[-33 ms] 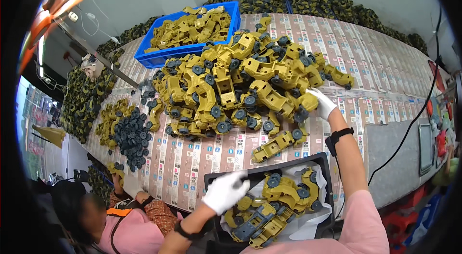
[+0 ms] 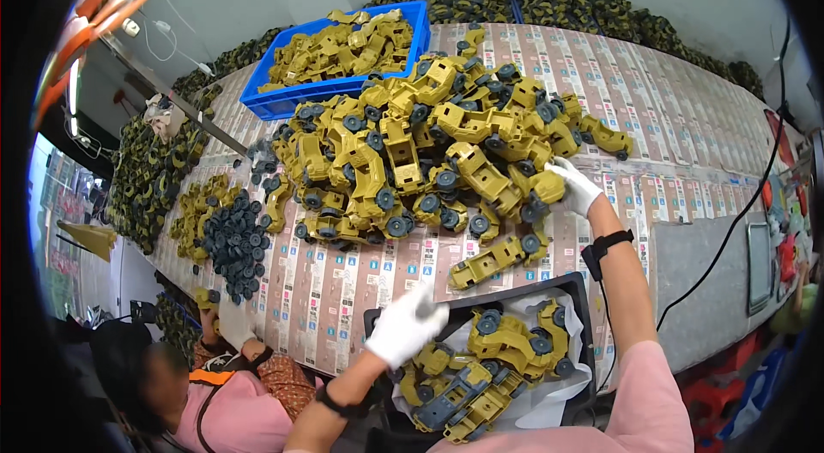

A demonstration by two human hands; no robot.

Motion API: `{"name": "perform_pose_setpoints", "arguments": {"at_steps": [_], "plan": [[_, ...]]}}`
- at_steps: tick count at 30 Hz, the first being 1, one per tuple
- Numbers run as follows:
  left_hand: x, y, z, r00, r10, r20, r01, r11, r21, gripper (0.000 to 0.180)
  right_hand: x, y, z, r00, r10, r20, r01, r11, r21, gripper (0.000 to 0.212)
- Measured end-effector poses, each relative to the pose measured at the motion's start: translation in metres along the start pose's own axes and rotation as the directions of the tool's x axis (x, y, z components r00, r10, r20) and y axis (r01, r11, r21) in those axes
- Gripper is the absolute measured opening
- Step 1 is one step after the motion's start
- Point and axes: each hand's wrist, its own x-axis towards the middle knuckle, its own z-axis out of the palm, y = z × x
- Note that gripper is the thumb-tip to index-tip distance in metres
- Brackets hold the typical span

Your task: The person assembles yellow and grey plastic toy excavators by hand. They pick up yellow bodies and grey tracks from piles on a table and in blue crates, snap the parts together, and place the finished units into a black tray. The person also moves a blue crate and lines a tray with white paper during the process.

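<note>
My right hand (image 2: 577,185), in a white glove, grips the rounded end of a yellow-olive toy truck (image 2: 547,187) at the right side of a large pile of toy trucks (image 2: 399,153). Its fingers wrap the truck's far side and are partly hidden. My left hand (image 2: 405,329), also white-gloved, hovers over the left rim of a black tray (image 2: 577,288). Slightly blurred, its fingers look spread, with no toy plainly in them. Several toy trucks (image 2: 506,341) lie on white sheeting in the tray. Between tray and pile lies another toy truck (image 2: 489,262).
A blue crate (image 2: 300,99) of yellow parts stands behind the pile. Dark wheels (image 2: 236,247) are heaped at left, beside yellow pieces (image 2: 199,213). A co-worker (image 2: 232,414) sits at lower left. A black cable (image 2: 730,234) hangs over the grey board (image 2: 699,281) at right.
My left hand has turned slightly, its fingers now pointing more upward. The truck end in my right hand has shifted a little, and the hand stays near the same place.
</note>
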Motion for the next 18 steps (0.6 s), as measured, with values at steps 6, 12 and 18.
{"name": "perform_pose_setpoints", "arguments": {"at_steps": [6, 12, 18], "plan": [[0.137, -0.041, 0.04, 0.851, -0.376, 0.366, 0.46, 0.199, -0.865, 0.108, -0.023, -0.004, 0.018, 0.998, -0.029, -0.056, 0.012, 0.956, -0.292, 0.079], [0.182, -0.052, 0.067, 0.858, -0.416, 0.301, 0.344, 0.032, -0.938, 0.106, 0.012, 0.023, 0.038, 0.984, -0.165, 0.07, 0.178, 0.858, -0.482, 0.101], [0.188, -0.032, 0.076, 0.938, -0.157, 0.309, 0.288, -0.142, -0.947, 0.063, 0.002, 0.009, 0.045, 0.986, 0.004, 0.165, 0.113, 0.708, -0.697, 0.106]]}}
